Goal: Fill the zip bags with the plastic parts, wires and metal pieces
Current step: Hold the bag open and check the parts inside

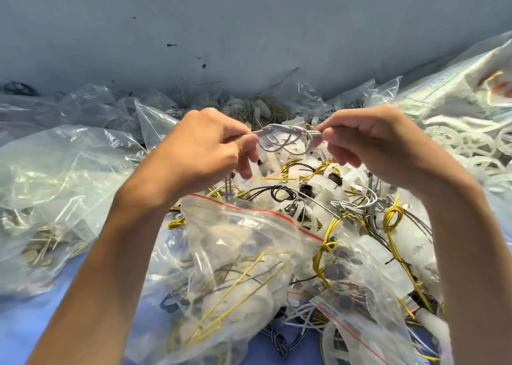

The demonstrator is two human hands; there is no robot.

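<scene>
Both hands are raised over a heap of loose parts. My left hand (206, 145) and my right hand (371, 140) each pinch one end of a coiled grey wire (285, 140), which loops between them in the air. Under the hands stands a zip bag (249, 242) with a red strip along its mouth, holding white plastic parts and yellow and black wires. A second red-striped zip bag (357, 317) lies lower right with dark metal pieces inside. Loose yellow wires (393, 217), black wires and white plastic parts (327, 187) are piled behind the bags.
Several filled clear bags (55, 176) crowd the left and the back by the grey wall (249, 26). A big bag of white plastic wheels (465, 137) sits at the right. Blue table surface (33, 317) shows at the lower left.
</scene>
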